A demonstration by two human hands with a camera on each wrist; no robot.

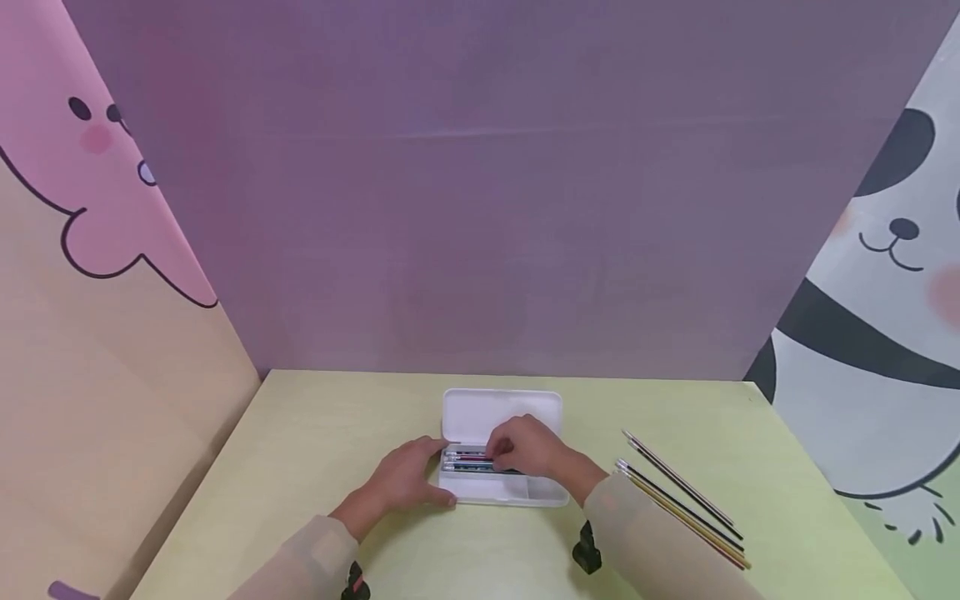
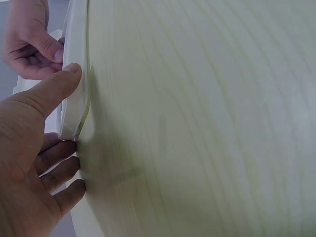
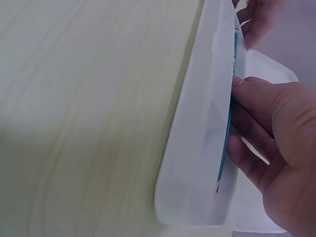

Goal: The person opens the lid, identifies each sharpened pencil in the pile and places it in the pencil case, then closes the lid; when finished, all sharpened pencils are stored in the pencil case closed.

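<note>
A white pencil case (image 1: 491, 492) lies with its lid folded back on the table, and several pencils (image 1: 468, 457) lie side by side in it. My left hand (image 1: 405, 477) grips the case's left end, thumb along the front wall and other fingers round the corner. Over the middle of the case, my right hand (image 1: 528, 446) is bent down among the pencils. In the right wrist view its thumb and fingertips pinch a teal pencil (image 3: 224, 153) lying along the inside. The right hand hides part of the pencils in the head view.
Several long, thin pencils (image 1: 682, 508), dark and gold-coloured, lie slanting on the table (image 1: 360, 400) to the right, partly behind my right sleeve. A purple panel (image 1: 510, 250) stands along the table's back edge. Printed side walls flank the table.
</note>
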